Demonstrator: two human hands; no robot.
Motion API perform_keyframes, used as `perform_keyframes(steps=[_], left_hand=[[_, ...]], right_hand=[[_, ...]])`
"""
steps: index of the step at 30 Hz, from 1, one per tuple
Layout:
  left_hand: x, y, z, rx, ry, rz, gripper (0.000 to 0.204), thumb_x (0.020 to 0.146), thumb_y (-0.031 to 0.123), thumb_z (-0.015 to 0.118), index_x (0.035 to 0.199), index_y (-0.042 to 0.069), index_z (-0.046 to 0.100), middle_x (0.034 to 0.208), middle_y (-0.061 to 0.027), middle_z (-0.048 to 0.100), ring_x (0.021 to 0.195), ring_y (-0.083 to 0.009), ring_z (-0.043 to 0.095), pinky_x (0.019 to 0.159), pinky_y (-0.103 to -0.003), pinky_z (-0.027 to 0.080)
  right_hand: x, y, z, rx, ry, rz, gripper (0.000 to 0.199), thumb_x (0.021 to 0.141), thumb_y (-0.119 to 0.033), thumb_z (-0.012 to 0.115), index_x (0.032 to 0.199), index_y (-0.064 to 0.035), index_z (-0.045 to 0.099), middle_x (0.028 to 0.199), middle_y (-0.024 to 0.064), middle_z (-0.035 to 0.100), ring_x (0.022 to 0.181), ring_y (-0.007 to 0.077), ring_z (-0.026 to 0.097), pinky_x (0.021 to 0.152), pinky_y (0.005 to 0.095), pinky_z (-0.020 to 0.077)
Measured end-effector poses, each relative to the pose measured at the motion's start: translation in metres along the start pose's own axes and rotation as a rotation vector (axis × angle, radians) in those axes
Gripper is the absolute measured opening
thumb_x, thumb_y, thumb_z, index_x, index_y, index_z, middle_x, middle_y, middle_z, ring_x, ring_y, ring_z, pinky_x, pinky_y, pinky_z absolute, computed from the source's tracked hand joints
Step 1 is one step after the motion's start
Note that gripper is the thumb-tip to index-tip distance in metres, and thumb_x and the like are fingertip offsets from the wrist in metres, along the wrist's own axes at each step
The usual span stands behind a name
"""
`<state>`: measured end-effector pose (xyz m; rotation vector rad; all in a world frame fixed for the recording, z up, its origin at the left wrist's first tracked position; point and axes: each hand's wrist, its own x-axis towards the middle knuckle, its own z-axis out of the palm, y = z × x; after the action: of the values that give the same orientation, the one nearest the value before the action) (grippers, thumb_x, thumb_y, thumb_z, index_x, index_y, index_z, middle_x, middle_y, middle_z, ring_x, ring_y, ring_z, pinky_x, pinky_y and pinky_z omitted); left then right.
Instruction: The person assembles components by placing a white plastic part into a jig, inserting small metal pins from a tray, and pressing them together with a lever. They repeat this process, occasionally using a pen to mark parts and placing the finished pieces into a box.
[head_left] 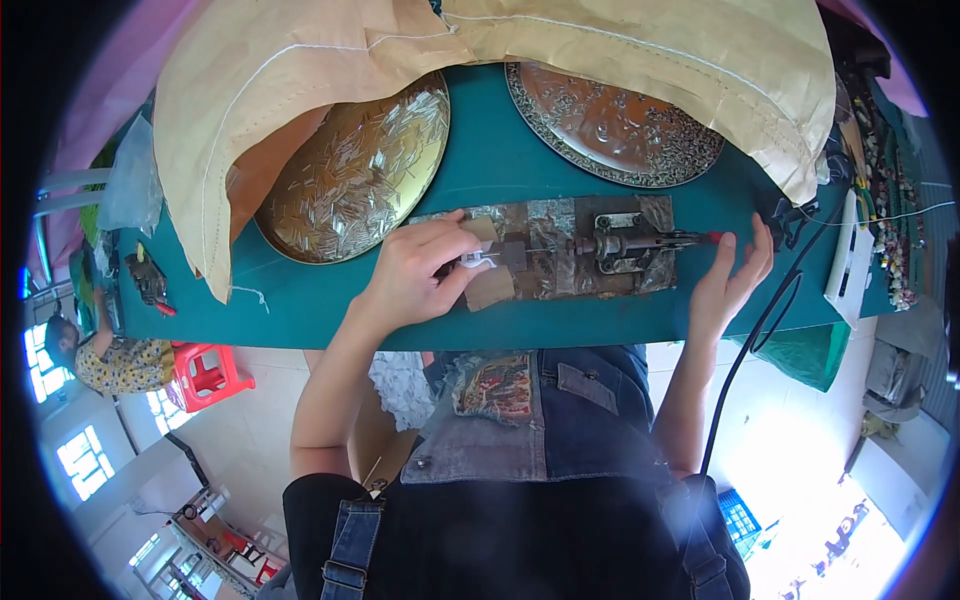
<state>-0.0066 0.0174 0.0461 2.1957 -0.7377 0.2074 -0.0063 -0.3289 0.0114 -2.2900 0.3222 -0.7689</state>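
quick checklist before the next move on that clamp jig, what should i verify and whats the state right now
1. Small white piece seated at the jig's left end: cannot tell, the left hand pinches it and its fingers cover the seat.
2. Right hand on the red-tipped lever: ok, fingertips rest at the tip.
3. Left fingers out of the metal clamp path: not ok, they sit right at the working end.
4. Foil-covered jig board flat on the green table: ok.
5. Black cable away from the lever: not ok, it runs close beside the right hand.
6. Tray of thin metal strips within reach: ok, just above the left hand.
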Motion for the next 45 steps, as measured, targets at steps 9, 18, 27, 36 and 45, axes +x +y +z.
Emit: perform_keyframes(steps=[9,18,27,36,45], left_hand=[[0.001,0.005,-0.002,0.016,-0.045,-0.049,0.018,0.077,0.003,0.080,0.088,0.002,0.067,0.084,-0.0104,0.073,0.083,-0.0289,0.073,0.098,-0.048,0.056],[0.004,0.003,-0.002,0.013,-0.046,-0.046,0.019,0.075,0.002,0.081,0.088,0.001,0.067,0.084,-0.0123,0.073,0.085,-0.0307,0.074,0.099,-0.047,0.056],[0.003,0.003,-0.002,0.001,-0.079,-0.042,0.017,0.076,0.001,0.079,0.088,0.000,0.066,0.084,-0.0127,0.072,0.085,-0.0314,0.072,0.100,-0.048,0.055],[0.007,-0.001,-0.004,-0.014,-0.160,0.015,0.022,0.074,-0.002,0.079,0.087,-0.001,0.062,0.081,-0.0133,0.064,0.081,-0.0314,0.067,0.099,-0.048,0.056],[0.013,-0.005,-0.003,-0.044,-0.190,0.082,0.026,0.072,-0.001,0.081,0.086,-0.001,0.060,0.078,-0.0138,0.057,0.080,-0.0331,0.064,0.098,-0.047,0.056]], right_hand=[[0.022,-0.003,0.011,1.015,0.246,0.463,0.036,0.105,-0.012,0.049,0.136,0.0058,0.048,0.127,0.0195,0.060,0.106,0.0233,0.064,0.093,0.0321,0.0506],[0.022,-0.066,0.010,0.595,0.096,-0.276,0.014,0.103,-0.014,0.051,0.098,-0.0012,0.055,0.070,0.0069,0.068,0.061,0.0114,0.060,0.096,0.0400,0.0484],[0.030,-0.064,0.004,0.477,0.021,-0.367,0.011,0.103,-0.011,0.054,0.099,-0.0002,0.054,0.073,0.0071,0.072,0.066,0.0115,0.063,0.090,0.0383,0.0515],[0.021,-0.066,-0.004,0.567,-0.016,-0.206,0.010,0.104,-0.010,0.056,0.101,-0.0013,0.054,0.081,0.0088,0.072,0.066,0.0070,0.059,0.062,0.0199,0.0464],[0.024,-0.075,-0.013,0.292,-0.105,-0.248,0.020,0.108,-0.019,0.048,0.104,0.0001,0.050,0.092,0.0135,0.075,0.084,0.0163,0.069,0.073,0.0260,0.0517]])
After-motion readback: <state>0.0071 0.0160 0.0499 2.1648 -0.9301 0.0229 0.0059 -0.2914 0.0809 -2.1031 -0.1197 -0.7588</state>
